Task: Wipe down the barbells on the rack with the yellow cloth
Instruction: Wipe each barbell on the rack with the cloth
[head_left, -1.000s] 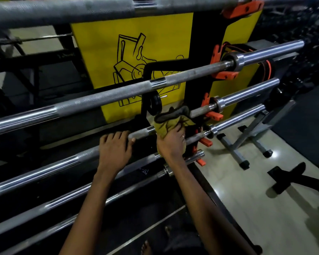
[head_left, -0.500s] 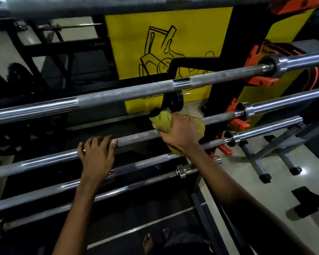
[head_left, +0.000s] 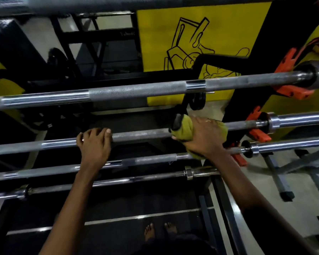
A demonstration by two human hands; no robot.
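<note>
Wiping knurled steel barbell [head_left: 140,134] at mid-frame with crumpled yellow cloth [head_left: 185,126], clutched in right hand [head_left: 204,137], centre right; steadying same bar with left hand [head_left: 95,144], curled over it. Judged partway: other racked bars [head_left: 136,91] unverified.

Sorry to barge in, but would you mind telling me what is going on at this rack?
A person is wiping one barbell on the rack. Their right hand grips the yellow cloth, which is wrapped round the bar near the orange hook. Their left hand holds the same bar further along. Other barbells lie above and below it, untouched at this moment.
</note>
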